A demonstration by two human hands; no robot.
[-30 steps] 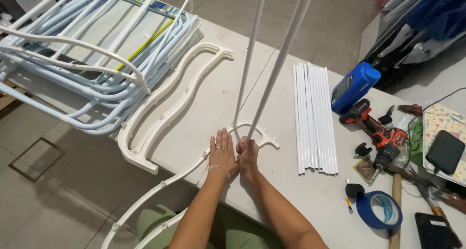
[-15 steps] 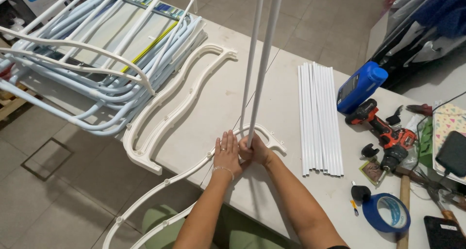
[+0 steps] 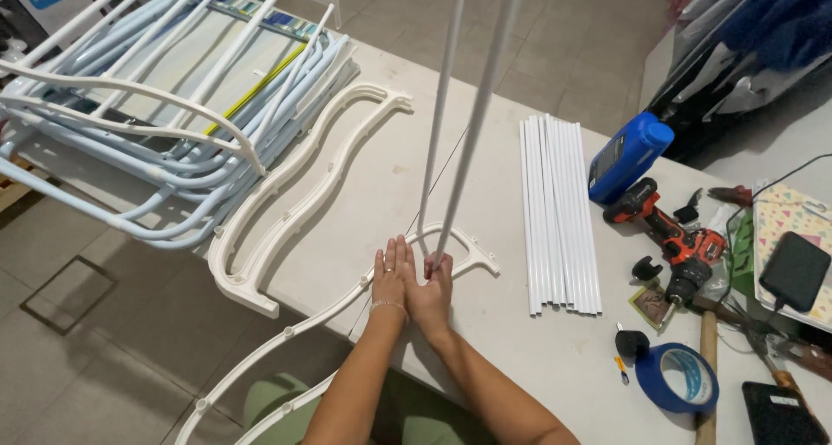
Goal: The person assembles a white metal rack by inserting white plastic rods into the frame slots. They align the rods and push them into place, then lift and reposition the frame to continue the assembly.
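Left hand (image 3: 389, 276) and right hand (image 3: 431, 291) press flat, side by side, on one curved white frame (image 3: 468, 256), at the feet of two upright white rods (image 3: 459, 150). Right of the frame: one blue tape roll (image 3: 677, 377), one bundle of white rods (image 3: 559, 213), one red drill (image 3: 666, 234).

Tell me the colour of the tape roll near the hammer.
Blue: the tape roll, clear in the head view.

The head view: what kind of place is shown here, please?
Probably a small assembly workshop. A long white worktable holds a bundle of straight white plastic rods, a red-and-black cordless drill and a roll of blue tape, while both hands press on a curved white plastic frame.
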